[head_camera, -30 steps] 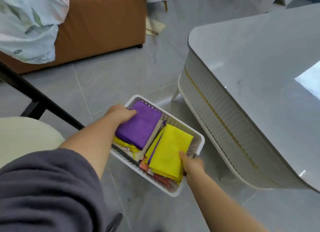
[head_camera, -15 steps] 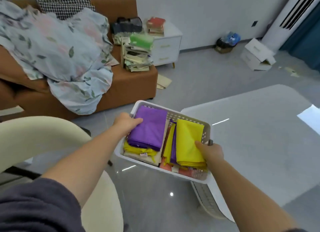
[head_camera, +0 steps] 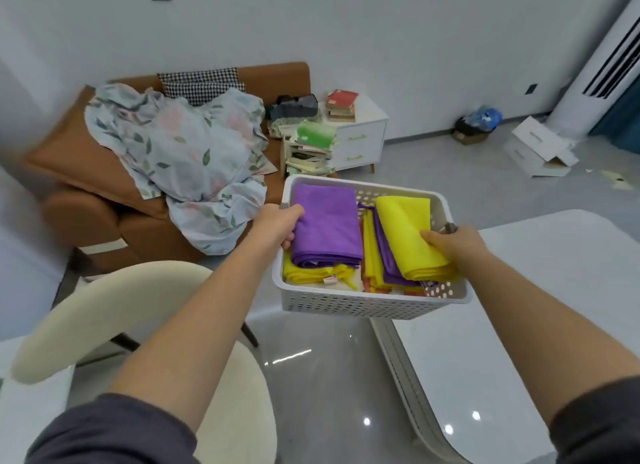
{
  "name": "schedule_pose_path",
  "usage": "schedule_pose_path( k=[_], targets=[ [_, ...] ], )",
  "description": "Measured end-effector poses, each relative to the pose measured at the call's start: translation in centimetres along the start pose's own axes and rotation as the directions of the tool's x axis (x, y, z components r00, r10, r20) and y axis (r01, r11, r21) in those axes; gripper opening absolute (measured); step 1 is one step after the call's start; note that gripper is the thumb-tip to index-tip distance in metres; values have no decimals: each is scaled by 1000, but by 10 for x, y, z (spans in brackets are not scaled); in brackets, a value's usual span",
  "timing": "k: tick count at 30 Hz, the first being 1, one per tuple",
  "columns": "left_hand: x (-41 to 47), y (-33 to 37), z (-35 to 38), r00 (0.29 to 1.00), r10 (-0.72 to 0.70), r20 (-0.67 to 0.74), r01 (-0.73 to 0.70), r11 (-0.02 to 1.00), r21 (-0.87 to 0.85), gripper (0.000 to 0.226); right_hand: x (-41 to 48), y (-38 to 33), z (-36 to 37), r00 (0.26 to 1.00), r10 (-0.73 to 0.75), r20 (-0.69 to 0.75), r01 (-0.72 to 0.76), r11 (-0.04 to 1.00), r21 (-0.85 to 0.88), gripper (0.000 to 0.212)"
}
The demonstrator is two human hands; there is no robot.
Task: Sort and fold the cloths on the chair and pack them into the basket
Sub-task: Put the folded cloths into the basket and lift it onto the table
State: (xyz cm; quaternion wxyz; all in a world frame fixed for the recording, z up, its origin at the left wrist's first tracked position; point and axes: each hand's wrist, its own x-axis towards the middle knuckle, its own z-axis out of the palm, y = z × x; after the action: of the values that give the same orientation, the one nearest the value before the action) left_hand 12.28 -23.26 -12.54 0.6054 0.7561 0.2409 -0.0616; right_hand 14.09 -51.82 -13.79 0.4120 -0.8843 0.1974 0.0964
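A white perforated basket [head_camera: 367,303] is held up in the air in front of me, above the floor between the chair and the table. My left hand [head_camera: 278,225] grips its left rim, thumb on a folded purple cloth [head_camera: 325,226]. My right hand [head_camera: 450,243] grips the right rim, thumb pressing a folded yellow cloth [head_camera: 405,228]. Under these lie more folded yellow, purple and orange cloths. The cream chair [head_camera: 114,311] stands at lower left with nothing on its visible seat.
A white glossy table [head_camera: 540,307] fills the right side, its rounded edge just under the basket. Behind are a brown sofa [head_camera: 86,172] with a floral sheet, a stack of books, a white nightstand [head_camera: 360,137] and cardboard boxes on the grey floor.
The basket has been lifted from near the floor up to chest height, both hands still on its rims. My view has tilted up to take in the sofa and room.
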Motion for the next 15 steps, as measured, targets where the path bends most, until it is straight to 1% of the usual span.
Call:
schedule_pose_path(
  k=[3,6,8,10,11,15],
  targets=[
    [-6,2,13,998,-5,-56,4,1000,-24,18,13,2,-12,1000,-16,24,15,1000,16,66],
    [-18,-2,45,995,-20,-99,14,998,-55,16,29,18,-36,998,-47,49,47,999,1,63],
    [-30,-8,78,994,-28,-110,18,996,-86,18,42,37,-59,996,-70,62,72,997,-20,57],
    [-44,-17,115,989,-43,-142,25,992,-123,21,56,59,-85,991,-113,78,116,992,-48,41],
    [-52,-19,135,985,-55,-161,32,990,-140,22,62,69,-99,988,-128,87,133,989,-61,37],
    [-77,-24,202,966,-105,-236,59,980,-192,21,85,97,-149,975,-160,155,183,972,-146,36]
  ],
)
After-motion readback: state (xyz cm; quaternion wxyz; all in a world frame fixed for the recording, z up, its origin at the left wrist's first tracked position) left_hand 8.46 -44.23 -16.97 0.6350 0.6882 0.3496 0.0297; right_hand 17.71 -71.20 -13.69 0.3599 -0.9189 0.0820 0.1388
